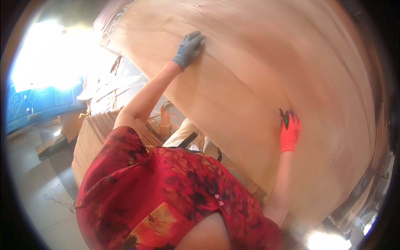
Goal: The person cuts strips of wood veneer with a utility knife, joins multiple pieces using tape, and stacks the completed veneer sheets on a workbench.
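A large, thin, light-brown sheet that looks like wood veneer [246, 108] fills the space in front of me, with long seam lines running across it. On its upper left part rests my left hand [189, 48] in a grey glove, fingers laid on the surface near a seam, with nothing seen in them. My right hand [290, 132], in a bright red-orange glove, is closed around a small dark tool with a green part [284, 118]. The tool's tip points up and left over the sheet; its exact kind is too small to make out.
At the left stands a stack of thin brown sheets [98, 135]. Torn strips and scraps [112, 85] lie beyond it. A blue panel [46, 102] sits below the glaring light at the far left. Grey floor [50, 196] shows at lower left, with a thin cord on it.
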Tool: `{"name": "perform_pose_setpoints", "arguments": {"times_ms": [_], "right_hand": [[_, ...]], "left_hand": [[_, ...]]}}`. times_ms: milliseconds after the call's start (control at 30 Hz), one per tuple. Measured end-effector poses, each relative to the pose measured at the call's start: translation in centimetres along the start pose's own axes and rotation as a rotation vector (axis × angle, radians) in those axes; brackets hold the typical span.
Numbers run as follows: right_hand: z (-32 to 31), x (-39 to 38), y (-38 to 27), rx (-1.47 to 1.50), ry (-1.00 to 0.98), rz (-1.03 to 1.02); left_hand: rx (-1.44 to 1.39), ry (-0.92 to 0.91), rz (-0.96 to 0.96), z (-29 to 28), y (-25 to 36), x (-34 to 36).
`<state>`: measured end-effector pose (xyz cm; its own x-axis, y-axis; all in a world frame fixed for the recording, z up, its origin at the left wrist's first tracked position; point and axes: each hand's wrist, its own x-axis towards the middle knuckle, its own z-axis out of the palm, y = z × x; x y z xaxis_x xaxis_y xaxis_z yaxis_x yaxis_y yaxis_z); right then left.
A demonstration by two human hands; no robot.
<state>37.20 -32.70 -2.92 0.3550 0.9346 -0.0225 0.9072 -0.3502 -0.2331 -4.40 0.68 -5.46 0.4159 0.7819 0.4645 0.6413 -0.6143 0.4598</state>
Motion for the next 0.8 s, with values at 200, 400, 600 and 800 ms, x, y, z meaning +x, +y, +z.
{"name": "perform_pose_setpoints", "arguments": {"times_ms": [200, 400, 600, 800], "right_hand": [[0.3, -0.4, -0.3, -0.039, -0.041, -0.031], [0.0, -1.7, 0.9, -0.115, -0.030, -0.047], [-6.8, 1.9, -10.7, 0.880, -0.351, 0.288], [-3.1, 8.1, -24.3, 1.103, -0.598, 0.127]], "left_hand": [[0.263, -0.164, 0.012, -1.0, -5.0, -0.5], [0.238, -0.156, 0.023, 0.1, -4.2, -1.7], [0.258, -0.115, -0.050, -1.8, -3.3, -1.2], [0.032, -0.016, -0.102, -0.4, -6.1, -1.5]]}}
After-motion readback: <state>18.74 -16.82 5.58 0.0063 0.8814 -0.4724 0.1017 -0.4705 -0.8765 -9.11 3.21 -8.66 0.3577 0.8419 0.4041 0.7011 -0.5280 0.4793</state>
